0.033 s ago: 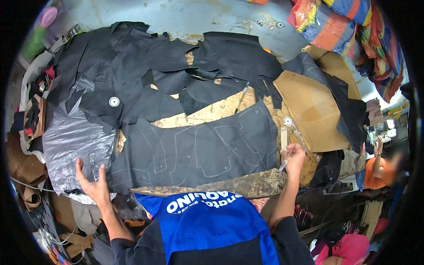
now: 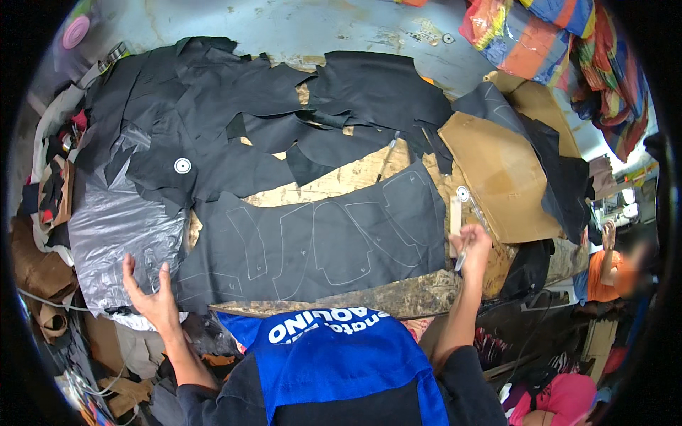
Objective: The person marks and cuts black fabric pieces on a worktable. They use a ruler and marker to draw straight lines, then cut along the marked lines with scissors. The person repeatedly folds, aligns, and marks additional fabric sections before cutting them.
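1. Spreads the left hand (image 2: 156, 304) wide, thumb well apart from fingers, beside the left end of the black sheet (image 2: 330, 245) and near the grey plastic (image 2: 121, 227); holds nothing visible, cannot tell whether touching.
2. Pinches a slim shiny tool (image 2: 462, 260) in a narrow right-hand (image 2: 474, 245) grip, just beyond the sheet's right end; cannot tell its exact kind.
3. Has the sheet laid out between both hands, across the near part of the wooden board (image 2: 341, 178), bearing thin pale outlines.
4. Seems to be at a handling step around an outlined sheet, showing no clear cut along the lines. Calls, by judgement, for a steadied sheet and a carefully aimed tool.
5. Shows, farther off, a pen (image 2: 388, 157) on bare wood, brown cardboard (image 2: 497, 170) rightward, then loose black pieces (image 2: 249, 82) beyond.
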`<state>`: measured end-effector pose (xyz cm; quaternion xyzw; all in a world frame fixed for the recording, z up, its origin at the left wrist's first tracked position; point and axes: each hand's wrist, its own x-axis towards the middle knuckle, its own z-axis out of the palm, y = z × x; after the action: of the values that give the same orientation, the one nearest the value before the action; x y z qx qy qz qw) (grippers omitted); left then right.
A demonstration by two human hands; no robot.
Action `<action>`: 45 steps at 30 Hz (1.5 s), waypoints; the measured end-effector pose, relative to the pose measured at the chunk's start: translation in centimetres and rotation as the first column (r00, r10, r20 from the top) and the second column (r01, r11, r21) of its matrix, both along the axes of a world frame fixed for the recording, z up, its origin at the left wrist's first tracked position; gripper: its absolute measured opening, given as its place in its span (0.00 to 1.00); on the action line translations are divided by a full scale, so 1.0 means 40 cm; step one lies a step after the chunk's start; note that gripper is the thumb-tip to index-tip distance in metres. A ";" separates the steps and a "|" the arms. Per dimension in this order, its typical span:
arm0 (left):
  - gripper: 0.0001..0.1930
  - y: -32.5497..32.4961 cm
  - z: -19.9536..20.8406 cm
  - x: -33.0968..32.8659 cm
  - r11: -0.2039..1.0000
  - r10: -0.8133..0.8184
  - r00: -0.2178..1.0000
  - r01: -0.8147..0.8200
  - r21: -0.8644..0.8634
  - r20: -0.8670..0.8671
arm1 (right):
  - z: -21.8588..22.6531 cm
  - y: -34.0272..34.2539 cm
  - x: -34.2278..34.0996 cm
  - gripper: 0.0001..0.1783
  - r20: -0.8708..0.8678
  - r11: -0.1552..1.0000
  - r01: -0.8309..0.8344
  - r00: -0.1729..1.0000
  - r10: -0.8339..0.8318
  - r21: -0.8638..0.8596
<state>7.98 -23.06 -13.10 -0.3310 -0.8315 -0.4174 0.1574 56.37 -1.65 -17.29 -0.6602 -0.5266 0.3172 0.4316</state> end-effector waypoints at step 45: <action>0.31 0.293 -0.126 0.030 0.352 -0.388 0.233 0.932 -0.090 0.892 | -0.062 -0.112 -0.295 0.17 0.498 0.899 -0.264 0.865 0.061 0.349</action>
<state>9.20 -11.34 -18.15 -0.5014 -0.6416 -0.2313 -0.5324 44.55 -6.11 -19.75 -0.5655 -0.7249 0.0655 0.3878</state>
